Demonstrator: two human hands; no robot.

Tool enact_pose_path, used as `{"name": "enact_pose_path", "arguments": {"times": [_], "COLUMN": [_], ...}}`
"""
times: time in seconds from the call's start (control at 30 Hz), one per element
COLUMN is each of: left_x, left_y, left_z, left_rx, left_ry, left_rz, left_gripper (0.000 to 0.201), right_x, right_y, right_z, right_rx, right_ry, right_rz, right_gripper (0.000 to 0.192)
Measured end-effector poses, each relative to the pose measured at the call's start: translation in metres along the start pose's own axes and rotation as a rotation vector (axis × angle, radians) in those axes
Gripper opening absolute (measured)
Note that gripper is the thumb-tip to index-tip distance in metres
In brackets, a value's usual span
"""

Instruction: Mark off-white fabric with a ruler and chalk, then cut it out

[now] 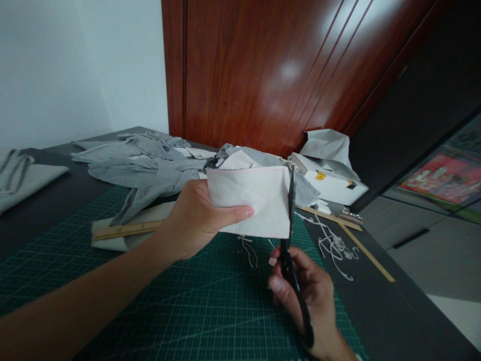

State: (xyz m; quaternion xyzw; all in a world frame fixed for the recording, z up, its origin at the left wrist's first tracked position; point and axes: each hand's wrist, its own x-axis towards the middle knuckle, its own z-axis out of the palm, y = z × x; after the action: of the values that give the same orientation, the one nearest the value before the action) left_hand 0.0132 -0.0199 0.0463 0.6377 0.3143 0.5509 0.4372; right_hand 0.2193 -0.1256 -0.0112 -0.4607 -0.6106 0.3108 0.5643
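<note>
My left hand [203, 218] grips a white rectangular piece of cloth [259, 193] by its left side, thumb lying across the front. The cloth is held up above the green cutting mat [210, 301]. In my right hand [308, 291] is a pair of black scissors [291, 215], pointing upward. Their blades run along the right edge of the cloth and look closed or nearly so. A small pale pink bit [272, 261] shows by the fingers of my right hand; whether they pinch it I cannot tell.
Grey cloth [139, 160] lies heaped at the back left. A wooden ruler [128, 229] rests on pale cloth at left. At right are wooden strips [366, 253], tangled white cord [334, 245] and a white box [332, 183]. Folded cloth [33, 180] sits far left.
</note>
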Motion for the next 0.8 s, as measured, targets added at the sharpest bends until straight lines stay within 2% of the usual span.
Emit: {"name": "enact_pose_path", "arguments": {"times": [0.1, 0.6, 0.8], "left_x": [0.0008, 0.0014, 0.0005], "left_y": [-0.0002, -0.0017, -0.002], "left_z": [-0.0013, -0.0026, -0.0018], "left_rx": [-0.009, -0.033, -0.027], "left_ry": [-0.044, -0.038, -0.039], "left_rz": [0.018, 0.016, -0.017], "left_gripper": [0.05, 0.051, 0.051], "right_x": [-0.0002, -0.0008, -0.0009], "right_y": [-0.0004, -0.003, -0.0013], "right_z": [-0.0003, -0.0012, -0.0011], "right_rx": [-0.024, -0.13, -0.066], "right_ry": [0.002, 0.027, 0.026], "right_rz": [-0.008, -0.026, -0.028], "right_gripper": [0.022, 0.019, 0.021]}}
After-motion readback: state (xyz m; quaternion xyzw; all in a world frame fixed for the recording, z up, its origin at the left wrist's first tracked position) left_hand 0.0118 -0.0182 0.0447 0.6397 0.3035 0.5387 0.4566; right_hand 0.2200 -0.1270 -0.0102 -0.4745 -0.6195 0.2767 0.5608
